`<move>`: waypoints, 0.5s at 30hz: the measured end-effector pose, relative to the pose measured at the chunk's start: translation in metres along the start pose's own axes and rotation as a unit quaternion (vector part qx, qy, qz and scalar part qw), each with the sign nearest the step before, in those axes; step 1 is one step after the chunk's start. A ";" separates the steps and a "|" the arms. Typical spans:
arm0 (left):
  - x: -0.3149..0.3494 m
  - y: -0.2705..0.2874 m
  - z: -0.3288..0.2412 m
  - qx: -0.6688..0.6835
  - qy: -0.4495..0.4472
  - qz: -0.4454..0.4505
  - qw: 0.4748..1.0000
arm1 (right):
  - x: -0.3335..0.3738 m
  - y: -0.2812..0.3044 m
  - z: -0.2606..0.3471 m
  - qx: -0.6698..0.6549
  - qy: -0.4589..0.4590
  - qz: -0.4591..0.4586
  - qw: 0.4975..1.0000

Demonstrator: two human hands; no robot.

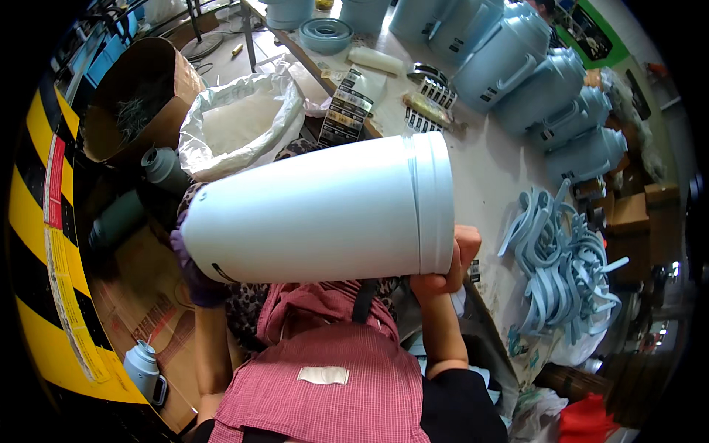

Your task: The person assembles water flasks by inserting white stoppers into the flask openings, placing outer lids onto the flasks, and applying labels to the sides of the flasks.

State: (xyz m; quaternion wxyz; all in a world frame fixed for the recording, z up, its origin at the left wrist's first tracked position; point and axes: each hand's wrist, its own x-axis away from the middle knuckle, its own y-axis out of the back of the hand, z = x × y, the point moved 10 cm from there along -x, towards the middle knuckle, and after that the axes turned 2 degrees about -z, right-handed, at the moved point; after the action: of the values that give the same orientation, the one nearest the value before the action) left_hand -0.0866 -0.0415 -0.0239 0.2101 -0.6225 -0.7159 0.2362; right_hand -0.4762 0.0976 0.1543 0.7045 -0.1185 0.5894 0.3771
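Note:
Across my lap lies a large pale blue jug body (310,214), held sideways with its banded, wider end to the right. My left hand (193,258), in a purple glove, is closed round the narrower left end; most of its fingers are hidden behind the body. My bare right hand (452,262) grips the lower edge of the banded end, fingers curled at the rim. A small dark slot shows low on the body near the left hand. To the right, a heap of loose blue handles (561,266) lies on the worktable (480,173).
Several blue jugs with handles (502,63) line the table's far right. Label sheets (347,107) and blue rings (326,33) lie along its left part. At left are a white sack (244,122), a cardboard box (136,92), a small flask (144,367) and a yellow-black striped barrier (37,273).

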 end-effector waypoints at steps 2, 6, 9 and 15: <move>0.003 -0.020 -0.057 -0.446 -0.269 0.055 0.852 | 0.003 -0.004 0.001 0.021 0.027 0.001 0.999; 0.012 -0.049 -0.056 -0.584 -0.314 0.139 0.736 | -0.024 0.005 0.014 0.029 0.071 0.050 0.996; 0.003 -0.031 -0.010 -0.597 -0.199 0.150 0.763 | -0.025 0.010 0.019 -0.007 0.077 0.053 0.996; 0.015 -0.029 -0.019 -0.587 -0.237 0.122 0.764 | -0.027 0.004 0.018 0.016 0.045 0.043 0.998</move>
State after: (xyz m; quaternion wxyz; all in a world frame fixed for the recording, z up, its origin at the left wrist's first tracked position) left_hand -0.0998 -0.0281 0.0088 -0.4031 -0.6306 -0.6598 -0.0670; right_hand -0.4659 0.1006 0.1848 0.6620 -0.0983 0.6314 0.3918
